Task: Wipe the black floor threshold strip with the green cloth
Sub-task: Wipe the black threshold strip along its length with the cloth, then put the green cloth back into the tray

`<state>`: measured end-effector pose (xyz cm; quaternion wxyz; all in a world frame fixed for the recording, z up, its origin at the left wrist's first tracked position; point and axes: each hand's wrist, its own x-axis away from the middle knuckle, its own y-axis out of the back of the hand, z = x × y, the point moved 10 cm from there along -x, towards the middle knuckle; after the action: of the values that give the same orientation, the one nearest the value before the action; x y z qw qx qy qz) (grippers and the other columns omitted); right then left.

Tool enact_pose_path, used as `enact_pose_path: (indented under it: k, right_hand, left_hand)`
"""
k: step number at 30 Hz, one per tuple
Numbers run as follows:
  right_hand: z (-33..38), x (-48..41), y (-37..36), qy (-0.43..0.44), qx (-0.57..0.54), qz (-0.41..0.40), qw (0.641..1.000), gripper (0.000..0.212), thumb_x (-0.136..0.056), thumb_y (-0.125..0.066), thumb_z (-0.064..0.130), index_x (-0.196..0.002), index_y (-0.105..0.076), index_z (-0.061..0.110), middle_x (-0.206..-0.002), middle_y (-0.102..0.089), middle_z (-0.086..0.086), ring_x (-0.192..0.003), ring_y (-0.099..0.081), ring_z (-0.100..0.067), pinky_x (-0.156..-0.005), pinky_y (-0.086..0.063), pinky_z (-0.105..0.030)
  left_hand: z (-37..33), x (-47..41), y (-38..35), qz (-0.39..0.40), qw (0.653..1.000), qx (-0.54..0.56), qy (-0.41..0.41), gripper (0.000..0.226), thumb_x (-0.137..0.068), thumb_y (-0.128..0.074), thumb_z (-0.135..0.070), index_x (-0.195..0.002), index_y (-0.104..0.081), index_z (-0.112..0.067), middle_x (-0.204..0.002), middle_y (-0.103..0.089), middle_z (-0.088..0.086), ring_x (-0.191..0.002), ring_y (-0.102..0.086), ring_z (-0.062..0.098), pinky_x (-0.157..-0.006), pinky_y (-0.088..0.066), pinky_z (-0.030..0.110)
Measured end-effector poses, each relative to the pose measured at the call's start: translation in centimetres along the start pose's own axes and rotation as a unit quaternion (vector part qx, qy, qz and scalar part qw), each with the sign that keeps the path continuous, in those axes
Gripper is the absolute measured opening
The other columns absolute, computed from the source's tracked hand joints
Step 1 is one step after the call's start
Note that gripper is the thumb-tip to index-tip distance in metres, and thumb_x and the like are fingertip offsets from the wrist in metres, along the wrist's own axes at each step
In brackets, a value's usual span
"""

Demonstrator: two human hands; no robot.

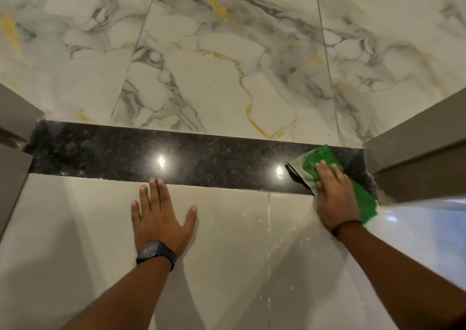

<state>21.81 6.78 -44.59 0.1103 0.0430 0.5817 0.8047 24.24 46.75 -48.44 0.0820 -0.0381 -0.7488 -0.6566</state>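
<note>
A black speckled threshold strip [121, 153] runs across the floor between two door jambs, with two light glints on its polished face. At its right end lies the green cloth [320, 157], partly bunched and trailing toward me. My right hand [334, 198] presses flat on the cloth, fingers on the strip and palm over the near tile. My left hand [160, 216] rests flat with fingers spread on the plain tile, fingertips just touching the strip's near edge; it holds nothing. A dark watch sits on that wrist.
Grey door jambs stand at the left [15, 138] and right [413, 158] ends of the strip. Beyond it lies marbled white tile with grey and gold veins [227, 64]. The near plain tile [239, 254] carries white specks and a grout line.
</note>
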Motion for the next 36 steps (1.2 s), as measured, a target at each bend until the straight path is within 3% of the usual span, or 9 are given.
enact_pose_path:
  k: [2,6,11,14,19,23,29,33,36]
  right_hand:
    - [1.5,0.6,-0.3,-0.012,-0.014,-0.010,1.000,0.046,-0.091,-0.038,0.016,-0.136,-0.045,0.008,-0.142,-0.047,-0.015,-0.132,-0.037,-0.039,-0.103,-0.033,-0.058]
    - [6.0,3.8,-2.0,0.068,-0.024,0.033,0.997,0.048,-0.092,-0.041,0.014,-0.139,-0.042,0.011,-0.144,-0.043,-0.010,-0.136,-0.032,-0.035,-0.110,-0.025,-0.056]
    - [6.9,4.1,-0.8,0.067,-0.118,0.054,0.989,0.050,-0.095,-0.035,0.030,-0.142,-0.035,0.016,-0.146,-0.038,-0.003,-0.139,-0.027,-0.024,-0.113,-0.018,-0.042]
    - [2.2,2.3,1.5,-0.035,-0.112,0.010,0.993,0.049,-0.091,-0.054,0.022,-0.135,-0.043,0.004,-0.132,-0.052,-0.020,-0.124,-0.044,-0.035,-0.105,-0.035,-0.044]
    - [-0.4,2.3,-0.4,-0.137,-0.055,0.158,0.976,0.034,-0.082,-0.068,0.032,-0.104,-0.058,0.009,-0.105,-0.063,-0.015,-0.097,-0.057,-0.033,-0.085,-0.048,-0.045]
    - [2.5,0.0,0.2,-0.073,-0.041,0.177,0.981,0.024,-0.088,-0.060,0.027,-0.096,-0.053,0.005,-0.101,-0.054,-0.018,-0.090,-0.055,-0.035,-0.076,-0.041,-0.036]
    - [7.4,3.4,9.4,0.007,-0.036,0.128,0.991,0.013,-0.094,-0.047,0.029,-0.090,-0.041,0.018,-0.083,-0.051,-0.004,-0.070,-0.056,-0.036,-0.057,-0.037,-0.035]
    - [7.1,7.7,20.6,-0.036,-0.072,0.043,0.996,0.022,-0.096,-0.044,0.030,-0.105,-0.049,0.010,-0.098,-0.060,-0.014,-0.073,-0.059,-0.036,-0.061,-0.049,-0.044]
    - [4.0,11.7,30.3,-0.084,-0.083,0.029,0.993,0.023,-0.097,-0.043,0.030,-0.105,-0.049,0.009,-0.098,-0.059,-0.013,-0.075,-0.058,-0.033,-0.061,-0.043,-0.038]
  left_hand:
    - [-0.1,0.1,-0.1,0.000,1.000,-0.004,-0.002,0.094,-0.081,-0.021,-0.069,-0.151,-0.006,-0.008,-0.161,-0.009,0.012,-0.147,-0.006,0.030,-0.118,-0.007,0.048]
    - [-2.3,1.0,-0.3,0.013,0.999,0.002,-0.038,0.094,-0.081,-0.025,-0.068,-0.151,-0.008,-0.007,-0.160,-0.011,0.013,-0.147,-0.007,0.031,-0.118,-0.008,0.049]
    - [-9.2,3.6,-1.4,0.047,0.983,0.004,-0.180,0.092,-0.083,-0.030,-0.067,-0.151,-0.003,-0.012,-0.160,-0.002,0.006,-0.148,-0.002,0.026,-0.118,-0.004,0.046]
    - [-11.4,4.1,-1.8,0.047,0.970,-0.001,-0.238,0.091,-0.084,-0.032,-0.066,-0.151,-0.008,-0.011,-0.160,-0.005,0.005,-0.148,-0.004,0.025,-0.118,-0.006,0.044]
    - [-13.4,5.6,-2.0,0.083,0.950,-0.001,-0.300,0.093,-0.083,-0.029,-0.069,-0.152,-0.002,-0.013,-0.160,0.004,0.002,-0.147,0.005,0.020,-0.117,0.009,0.032]
    - [-14.7,3.8,1.1,0.053,0.954,0.011,-0.295,0.094,-0.082,-0.027,-0.070,-0.152,-0.002,-0.012,-0.161,0.000,0.006,-0.146,0.011,0.016,-0.116,0.010,0.031]
    - [-16.7,6.4,8.7,0.072,0.959,0.060,-0.267,0.092,-0.082,-0.031,-0.068,-0.150,-0.014,-0.008,-0.159,-0.018,0.012,-0.147,-0.009,0.029,-0.119,-0.007,0.042]
    - [-20.4,11.1,14.0,0.126,0.938,0.083,-0.314,0.088,-0.083,-0.036,-0.066,-0.149,-0.019,-0.010,-0.155,-0.029,0.011,-0.145,-0.018,0.029,-0.116,-0.013,0.039]
    - [-25.5,16.3,19.1,0.159,0.913,0.101,-0.362,0.089,-0.079,-0.037,-0.068,-0.148,-0.023,-0.013,-0.153,-0.034,0.010,-0.144,-0.022,0.029,-0.114,-0.016,0.037]
